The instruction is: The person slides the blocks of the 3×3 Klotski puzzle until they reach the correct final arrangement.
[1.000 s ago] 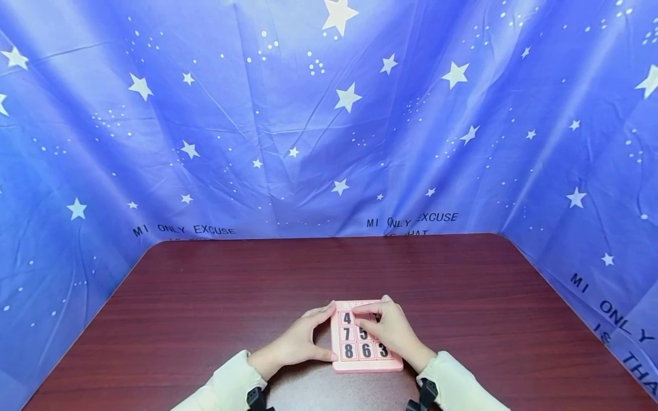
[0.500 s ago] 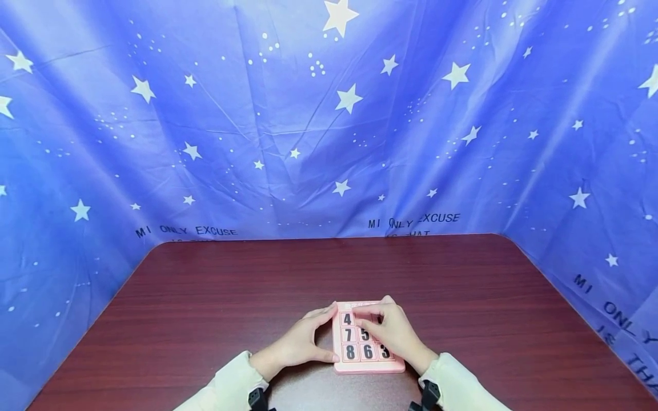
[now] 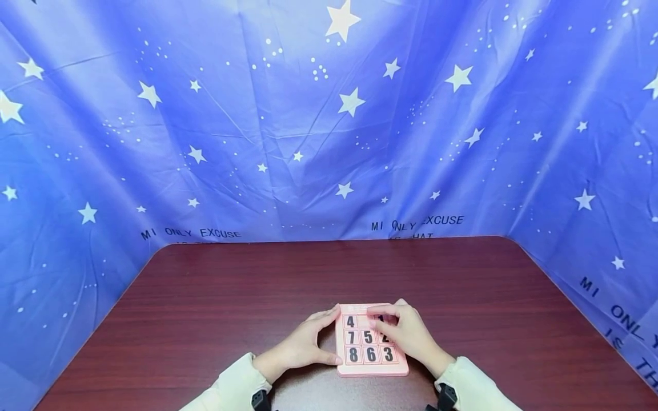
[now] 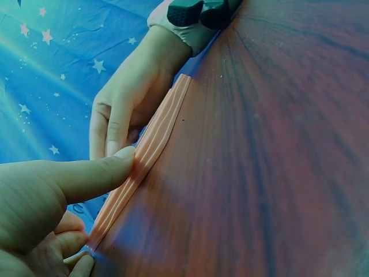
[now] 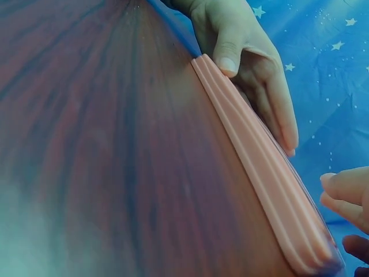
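A pink number slide puzzle (image 3: 372, 369) lies flat on the table, with black digits on pale tiles. Digits 4, 7, 5, 8, 6 and 3 show fully; 1 and 2 are partly covered. A plain pink gap shows in the middle of the top row. My left hand (image 3: 298, 344) holds the puzzle's left side, thumb at the near corner and fingers at the far corner. Over the puzzle's upper right is my right hand (image 3: 413, 335), index finger and thumb apart, tips near the gap. Whether those tips touch the surface is unclear. In the left wrist view the puzzle's ridged edge (image 4: 151, 151) shows.
The dark red wood-grain table (image 3: 231, 291) extends around the puzzle. A blue cloth with white stars (image 3: 303, 125) hangs behind and at both sides. Black wrist devices (image 3: 260, 399) sit at the pale sleeves (image 3: 228, 382).
My right hand has shifted slightly right across the puzzle, uncovering the top-row gap and part of the 1 and 2. The left hand stays on the left side. The whole view has drifted a little.
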Demonstrator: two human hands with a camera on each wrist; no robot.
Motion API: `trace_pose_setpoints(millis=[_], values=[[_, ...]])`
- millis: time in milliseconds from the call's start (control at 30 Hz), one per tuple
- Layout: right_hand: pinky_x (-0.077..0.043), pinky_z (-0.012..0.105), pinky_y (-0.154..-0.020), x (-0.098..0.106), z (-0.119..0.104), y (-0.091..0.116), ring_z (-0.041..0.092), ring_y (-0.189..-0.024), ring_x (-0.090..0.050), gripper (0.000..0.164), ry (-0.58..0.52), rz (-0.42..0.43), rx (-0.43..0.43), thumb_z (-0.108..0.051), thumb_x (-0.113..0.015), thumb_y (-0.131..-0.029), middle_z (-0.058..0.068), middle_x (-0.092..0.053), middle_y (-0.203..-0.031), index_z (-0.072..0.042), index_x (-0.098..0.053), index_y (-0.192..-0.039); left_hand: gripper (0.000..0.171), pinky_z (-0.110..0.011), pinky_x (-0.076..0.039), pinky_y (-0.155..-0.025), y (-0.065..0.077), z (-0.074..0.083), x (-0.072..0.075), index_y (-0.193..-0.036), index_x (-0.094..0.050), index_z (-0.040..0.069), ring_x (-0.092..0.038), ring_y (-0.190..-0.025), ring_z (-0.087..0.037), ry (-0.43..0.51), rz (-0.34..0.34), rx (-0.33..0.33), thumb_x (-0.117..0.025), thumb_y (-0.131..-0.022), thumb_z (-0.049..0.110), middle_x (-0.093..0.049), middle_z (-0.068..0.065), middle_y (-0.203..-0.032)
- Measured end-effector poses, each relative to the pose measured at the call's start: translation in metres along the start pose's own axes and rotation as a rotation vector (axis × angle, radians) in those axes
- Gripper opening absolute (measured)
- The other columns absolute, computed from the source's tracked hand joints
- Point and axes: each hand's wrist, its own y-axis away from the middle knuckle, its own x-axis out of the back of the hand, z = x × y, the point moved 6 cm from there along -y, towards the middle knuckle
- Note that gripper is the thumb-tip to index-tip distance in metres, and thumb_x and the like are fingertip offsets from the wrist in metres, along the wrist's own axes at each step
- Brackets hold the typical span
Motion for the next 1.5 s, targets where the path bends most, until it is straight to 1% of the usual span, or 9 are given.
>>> trace_pose_setpoints(millis=[367, 533, 733, 867, 1033, 1333, 1500], values=[[-0.037, 0.021, -0.058, 0.017, 0.017, 0.006, 0.008, -0.067, -0.041, 0.021, 0.03, 0.025, -0.03, -0.012, -0.076, -0.075, -0.007, -0.051, -0.07, -0.015, -0.076, -0.096, 0.094, -0.047, -0.025, -0.111, -0.001, 0.0, 0.0, -0.143, -0.036, 0.0, -0.032, -0.135, -0.03, -0.002, 0.001, 0.006, -0.085, -0.065, 0.021, -0.035, -0.011, -0.15], [-0.039, 0.022, -0.059, 0.021, 0.019, 0.008, 0.007, -0.068, -0.043, 0.022, 0.041, 0.048, -0.03, -0.01, -0.077, -0.074, -0.009, -0.055, -0.072, -0.015, -0.076, -0.095, 0.094, -0.047, -0.025, -0.111, -0.001, -0.001, 0.0, -0.143, -0.036, 0.0, -0.032, -0.134, -0.03, -0.001, 0.002, 0.0, -0.085, -0.065, 0.022, -0.035, -0.011, -0.15], [-0.039, 0.022, -0.06, 0.025, 0.021, 0.01, 0.006, -0.069, -0.044, 0.019, 0.067, 0.079, -0.051, -0.012, -0.078, -0.073, -0.01, -0.056, -0.071, -0.018, -0.076, -0.091, 0.094, -0.047, -0.025, -0.111, -0.001, -0.001, -0.001, -0.143, -0.037, 0.0, -0.032, -0.134, -0.03, 0.0, 0.003, -0.004, -0.085, -0.064, 0.022, -0.035, -0.011, -0.15], [-0.039, 0.022, -0.061, 0.024, 0.021, 0.011, 0.005, -0.069, -0.045, 0.019, 0.07, 0.087, -0.076, -0.011, -0.079, -0.072, -0.009, -0.056, -0.072, -0.019, -0.077, -0.089, 0.094, -0.046, -0.025, -0.111, -0.001, -0.001, -0.001, -0.143, -0.037, 0.0, -0.032, -0.134, -0.03, -0.002, 0.003, -0.005, -0.085, -0.064, 0.021, -0.035, -0.011, -0.149], [-0.04, 0.022, -0.062, 0.021, 0.02, 0.01, 0.006, -0.071, -0.047, 0.018, 0.04, 0.088, -0.074, -0.009, -0.079, -0.072, -0.008, -0.06, -0.074, -0.018, -0.077, -0.088, 0.094, -0.046, -0.025, -0.111, 0.0, -0.001, 0.0, -0.143, -0.036, -0.001, -0.033, -0.134, -0.03, -0.004, 0.003, -0.006, -0.085, -0.065, 0.021, -0.035, -0.012, -0.149], [-0.041, 0.023, -0.066, 0.012, 0.014, 0.006, 0.009, -0.074, -0.049, 0.018, 0.003, 0.052, -0.097, -0.01, -0.079, -0.072, -0.006, -0.061, -0.076, -0.019, -0.078, -0.086, 0.094, -0.046, -0.025, -0.111, 0.0, 0.001, 0.0, -0.142, -0.036, -0.002, -0.033, -0.134, -0.031, -0.001, 0.003, -0.012, -0.085, -0.065, 0.021, -0.036, -0.013, -0.149], [-0.04, 0.022, -0.065, 0.007, 0.013, 0.003, 0.007, -0.073, -0.048, 0.019, 0.006, 0.041, -0.103, -0.008, -0.079, -0.072, -0.008, -0.06, -0.075, -0.021, -0.078, -0.086, 0.095, -0.047, -0.025, -0.111, 0.0, 0.0, 0.0, -0.143, -0.036, -0.001, -0.033, -0.134, -0.03, 0.002, 0.004, -0.009, -0.085, -0.064, 0.022, -0.036, -0.012, -0.149]])
